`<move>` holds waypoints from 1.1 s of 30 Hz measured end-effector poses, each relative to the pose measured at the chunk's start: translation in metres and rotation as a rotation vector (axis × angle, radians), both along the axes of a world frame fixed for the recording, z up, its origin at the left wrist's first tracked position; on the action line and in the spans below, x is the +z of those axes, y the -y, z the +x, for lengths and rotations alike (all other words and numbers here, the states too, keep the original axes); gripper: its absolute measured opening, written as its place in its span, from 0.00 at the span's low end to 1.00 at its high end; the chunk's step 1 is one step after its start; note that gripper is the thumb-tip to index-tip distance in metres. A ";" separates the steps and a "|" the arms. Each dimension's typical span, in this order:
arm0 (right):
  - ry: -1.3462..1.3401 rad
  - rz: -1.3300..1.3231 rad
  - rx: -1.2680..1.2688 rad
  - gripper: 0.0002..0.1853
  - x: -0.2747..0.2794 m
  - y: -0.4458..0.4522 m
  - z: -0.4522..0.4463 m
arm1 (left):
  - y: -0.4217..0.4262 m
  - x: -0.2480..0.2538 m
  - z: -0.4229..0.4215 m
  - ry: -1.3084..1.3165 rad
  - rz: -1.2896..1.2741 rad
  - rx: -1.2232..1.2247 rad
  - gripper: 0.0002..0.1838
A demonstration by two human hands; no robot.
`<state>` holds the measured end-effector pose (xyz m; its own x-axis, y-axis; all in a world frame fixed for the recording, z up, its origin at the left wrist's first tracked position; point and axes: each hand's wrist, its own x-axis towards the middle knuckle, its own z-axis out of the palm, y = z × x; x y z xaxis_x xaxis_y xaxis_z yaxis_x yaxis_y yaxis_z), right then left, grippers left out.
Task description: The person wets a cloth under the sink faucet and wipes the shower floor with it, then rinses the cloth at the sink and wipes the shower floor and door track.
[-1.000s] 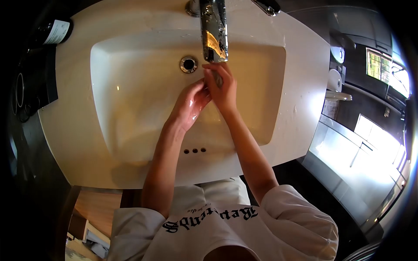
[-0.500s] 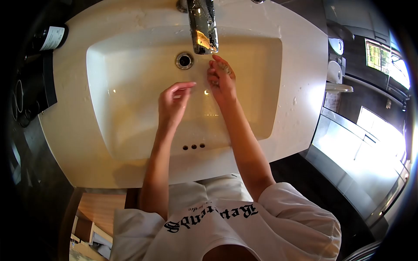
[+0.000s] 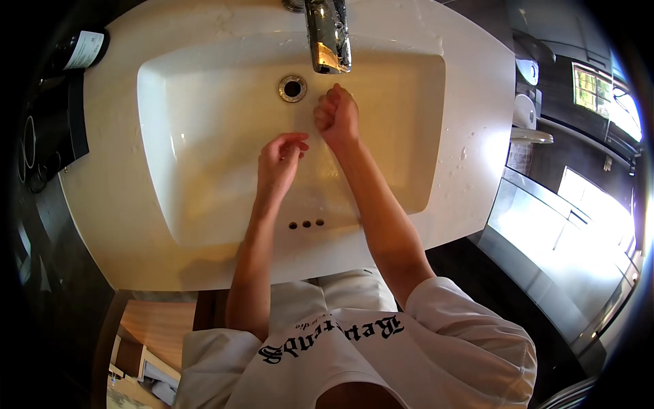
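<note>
Over the white sink basin (image 3: 218, 136), my left hand (image 3: 279, 163) is loosely curved, fingers and thumb slightly apart, with nothing visible in it. My right hand (image 3: 337, 116) is curled closed just below the end of the chrome faucet (image 3: 329, 41); whatever its fingers may hold is hidden. The two hands do not touch. A round metal drain (image 3: 292, 88) lies up and to the left of my right hand. Three overflow holes (image 3: 306, 223) show in the basin's near wall.
A dark bottle with a white label (image 3: 85, 50) stands at the counter's back left corner, above a black holder (image 3: 58, 129). Water drops dot the right side of the counter (image 3: 470, 157). A toilet (image 3: 524, 112) and a glass panel (image 3: 531, 218) are farther right.
My hands were together under the faucet and have moved apart. My right hand has turned and its fingers have curled in; a small pale patch seen in it half a second ago is now hidden.
</note>
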<state>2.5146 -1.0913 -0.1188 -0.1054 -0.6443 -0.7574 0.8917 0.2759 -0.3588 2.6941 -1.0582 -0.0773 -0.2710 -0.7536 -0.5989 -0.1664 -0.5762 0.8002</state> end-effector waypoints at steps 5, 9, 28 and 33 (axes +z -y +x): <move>0.175 -0.066 0.005 0.22 -0.002 -0.004 -0.011 | 0.001 -0.002 0.003 0.058 0.004 -0.080 0.17; 0.015 0.037 -0.185 0.24 0.065 0.005 0.000 | 0.002 0.001 0.003 0.064 0.020 -0.039 0.15; 0.095 0.017 -0.010 0.15 0.105 -0.023 -0.053 | -0.018 0.055 0.028 0.137 -0.216 -0.166 0.15; -0.448 -0.176 0.150 0.05 0.153 -0.051 -0.078 | -0.010 0.083 0.061 0.174 -0.107 -0.148 0.16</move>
<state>2.4365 -1.0404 0.0341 -0.2918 -0.7914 -0.5372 0.5950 0.2895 -0.7498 2.7554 -1.0477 0.0061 -0.2825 -0.7750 -0.5653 -0.3831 -0.4491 0.8072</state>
